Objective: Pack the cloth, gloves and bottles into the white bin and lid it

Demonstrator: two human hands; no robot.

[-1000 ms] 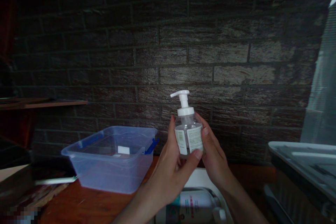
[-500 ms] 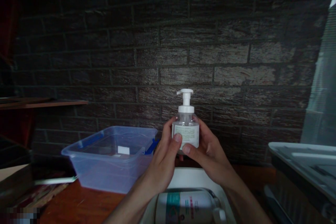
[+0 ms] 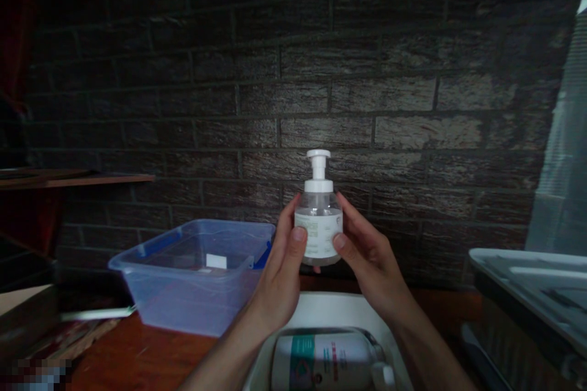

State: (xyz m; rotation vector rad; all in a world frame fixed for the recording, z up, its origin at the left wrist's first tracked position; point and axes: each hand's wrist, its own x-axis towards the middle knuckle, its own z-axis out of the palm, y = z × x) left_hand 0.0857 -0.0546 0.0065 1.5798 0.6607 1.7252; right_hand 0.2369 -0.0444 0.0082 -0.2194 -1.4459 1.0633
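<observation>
A clear soap pump bottle [image 3: 319,220] with a white pump top and a pale printed label is held upright in the air. My left hand [image 3: 285,263] grips its left side, thumb on the label. On the opposite side my right hand [image 3: 367,250] is closed round it, thumb at the label's right edge. Most of the other fingers are hidden behind the bottle. Below my hands, a large white bottle [image 3: 351,357] with a green band and red print lies on its side in a white tray [image 3: 328,305].
A translucent bluish plastic bin [image 3: 183,299] with blue handles stands left on the wooden table [image 3: 114,354]. At right is a container with a light lid [image 3: 527,275]. Shelves [image 3: 82,178] jut out at left, and a dark brick wall [image 3: 293,73] rises behind.
The pump bottle has turned about its upright axis, so its spout no longer points left. It has shifted slightly left and my right thumb has moved towards the label's edge.
</observation>
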